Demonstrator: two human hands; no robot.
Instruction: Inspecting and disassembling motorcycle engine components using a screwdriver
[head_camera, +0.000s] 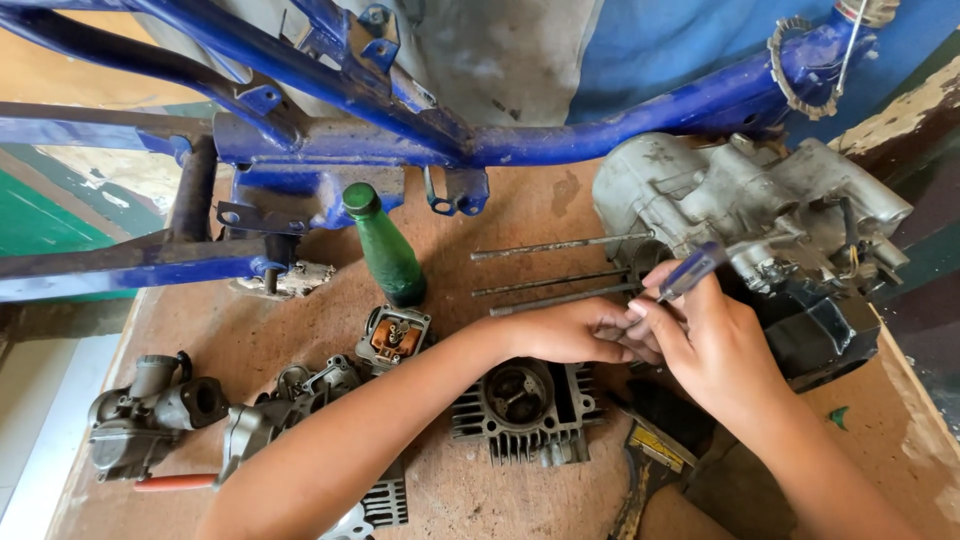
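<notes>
**Technician A:** Report the position of both hands.

**Technician B:** The right hand (715, 345) is closed around a screwdriver (690, 272) with a translucent blue handle. The handle sticks up and to the right from between the thumb and fingers; the shaft and tip are hidden behind the hands. The left hand (575, 330) lies just beside the right, touching it, with its fingers curled at the same spot. Whether it pinches anything I cannot tell.

**Technician A:** Where is the work located?

**Technician B:** Both hands meet at the near left side of the grey engine crankcase (740, 200), which sits on the brown workbench (520, 210) at the right. Long stud bolts (550, 245) project leftward from the crankcase, roughly parallel, just above the left hand.

**Technician A:** List the surrounding parts.

**Technician B:** A finned cylinder head (525, 400) lies below the left forearm. A green bottle (385, 245) stands upright near the centre of the bench. A small part with an orange interior (393, 335) rests just in front of the bottle. A carburettor (150, 410) lies at the far left, with a red-handled tool (175, 482) beside it. A blue tubular frame (330, 90) spans the far edge of the bench.
</notes>
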